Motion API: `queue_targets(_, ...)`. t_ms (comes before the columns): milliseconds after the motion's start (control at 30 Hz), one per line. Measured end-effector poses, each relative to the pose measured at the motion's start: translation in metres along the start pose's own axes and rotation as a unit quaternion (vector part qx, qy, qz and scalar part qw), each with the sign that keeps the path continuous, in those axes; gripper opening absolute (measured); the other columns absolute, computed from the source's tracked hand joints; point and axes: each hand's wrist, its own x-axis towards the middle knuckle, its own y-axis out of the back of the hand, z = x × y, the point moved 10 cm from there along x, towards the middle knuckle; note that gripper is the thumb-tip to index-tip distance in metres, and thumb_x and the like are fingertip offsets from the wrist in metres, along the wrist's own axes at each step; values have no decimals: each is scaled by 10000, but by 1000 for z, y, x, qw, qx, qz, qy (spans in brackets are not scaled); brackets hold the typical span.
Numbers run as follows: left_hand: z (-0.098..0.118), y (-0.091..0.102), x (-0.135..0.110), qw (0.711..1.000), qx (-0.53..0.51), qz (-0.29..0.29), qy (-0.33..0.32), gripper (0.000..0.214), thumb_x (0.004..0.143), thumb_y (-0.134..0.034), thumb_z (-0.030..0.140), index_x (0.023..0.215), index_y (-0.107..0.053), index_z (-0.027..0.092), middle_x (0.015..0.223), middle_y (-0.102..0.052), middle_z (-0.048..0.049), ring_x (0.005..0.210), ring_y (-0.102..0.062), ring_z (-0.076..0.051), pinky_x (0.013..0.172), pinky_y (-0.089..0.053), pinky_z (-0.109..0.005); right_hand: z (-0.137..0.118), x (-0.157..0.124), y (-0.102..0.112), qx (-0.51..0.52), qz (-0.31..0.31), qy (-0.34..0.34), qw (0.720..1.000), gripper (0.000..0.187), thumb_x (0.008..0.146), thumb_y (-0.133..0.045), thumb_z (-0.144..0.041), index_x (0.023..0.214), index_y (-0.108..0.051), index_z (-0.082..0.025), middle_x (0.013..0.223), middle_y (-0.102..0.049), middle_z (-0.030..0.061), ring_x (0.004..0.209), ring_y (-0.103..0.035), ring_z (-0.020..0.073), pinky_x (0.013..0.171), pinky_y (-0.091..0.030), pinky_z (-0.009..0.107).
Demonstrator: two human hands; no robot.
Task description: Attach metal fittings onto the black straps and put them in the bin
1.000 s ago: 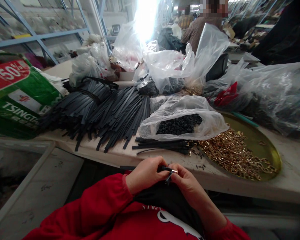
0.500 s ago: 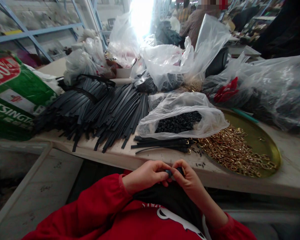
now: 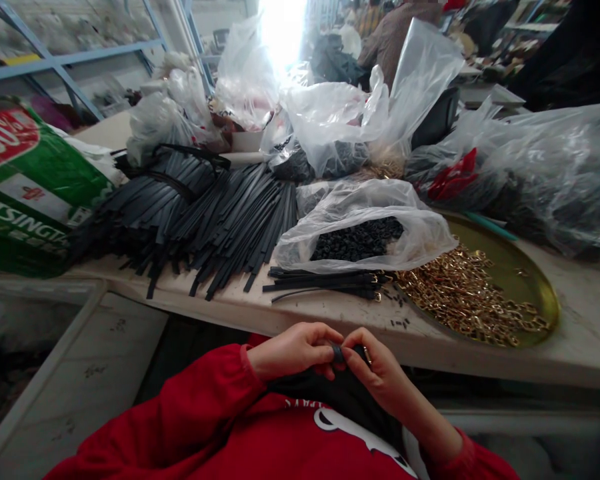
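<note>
Strap end (image 3: 336, 353) sits pinched between closed fingers of left hand (image 3: 290, 350) and right hand (image 3: 380, 375) — mid-fitting, I'd judge — needing a steady push.

Strong daylight, blown-out glare far beyond left hand (image 3: 293, 350). Plastic bags (image 3: 330, 120) past it glint. Frame edges bowed, corners soft. Surface (image 3: 330, 313) evenly lit.

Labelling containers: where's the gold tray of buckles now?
Head view, right side of the table: the gold tray lies just right of the clear bag of black pieces, beyond the right hand.
</note>
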Motion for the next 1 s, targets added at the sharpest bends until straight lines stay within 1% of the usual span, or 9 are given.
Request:
queue_targets(100, -7, 1, -2, 992, 121, -13, 23, 240, 820, -420, 329, 826, -558, 132, 615, -567, 19, 471, -455, -64, 439, -324, -174, 7, -3, 3, -4, 23, -13, 1000, 169, 851, -428, -337, 775, -491, -200, 674, -534, -4, 604, -486, 123, 548, -385, 230)
queue_targets(167, -8, 3, -4, 984, 175, -15, 21, 283, 825, -399, 368, 740, -549, 144, 557, -516, 39, 460, -408, -63, 416, -286, -175, 10, -3, 1, 6, 33, -15, 999, 155, 842, -442, -329, 775, -499, -202, 672, -541, -3, 586, -490, 122, 531, -387, 230)
queue_targets(267, -6, 7, -5, 983, 184, 0, 8, 277, 795, -440, 390, 671, -513, 153, 559, -476, 52, 484, -390, -61, 428, -276, -177, 11, -1, -1, 2, 60, -10, 998, 126, 825, -469, -313, 772, -509, -206, 657, -552, -3, 550, -483, 117, 510, -384, 231)
queue_targets(367, -8, 10, -3, 988, 153, 33, 15, 295, 773, -462, 415, 629, -472, 157, 539, -428, 58, 476, -356, -63, 437, -267, -189, 12, 1, 5, -18, 117, -21, 993, 121, 813, -473, -313, 767, -506, -206, 647, -562, 3, 549, -488, 126, 518, -390, 243)
queue_targets(433, -12, 10, -1, 990, 130, 43, 27, 298, 765, -470, 419, 616, -455, 161, 526, -410, 60, 467, -340, -65, 435, -261, -196, 12, 1, 6, -22, 129, -23, 991, 134, 818, -462, -322, 766, -499, -204, 645, -559, 6, 554, -495, 130, 521, -394, 245)
queue_targets(567, -13, 6, -2, 986, 160, 25, 32, 318, 779, -455, 435, 622, -472, 158, 525, -422, 56, 465, -353, -69, 427, -251, -202, 6, 0, 0, -10, 72, 4, 997, 177, 863, -410, -334, 788, -498, -201, 677, -549, 10, 589, -507, 130, 534, -398, 238)
queue_targets(733, -3, 2, -3, 975, 223, -13, -12, 332, 852, -359, 386, 714, -547, 150, 573, -487, 43, 525, -422, -76, 492, -309, -191, 3, -4, -2, -11, 27, 22, 999, 157, 886, -399, -305, 820, -498, -202, 728, -562, 17, 658, -520, 132, 586, -408, 239)
queue_targets(900, -4, -5, -2, 964, 265, -28, -18, 337, 860, -353, 345, 619, -498, 159, 559, -490, 39, 521, -441, -76, 494, -310, -188, 3, -7, -8, -16, -5, 44, 999, 122, 887, -404, -261, 820, -491, -208, 718, -568, 14, 642, -510, 127, 579, -408, 238)
queue_targets(1000, -5, -6, -2, 957, 289, -21, -18, 342, 854, -359, 326, 584, -490, 164, 537, -491, 34, 509, -441, -82, 491, -305, -194, 3, -8, -10, -60, -10, 51, 997, 122, 884, -401, -261, 819, -490, -210, 724, -576, 21, 653, -522, 137, 594, -407, 257)
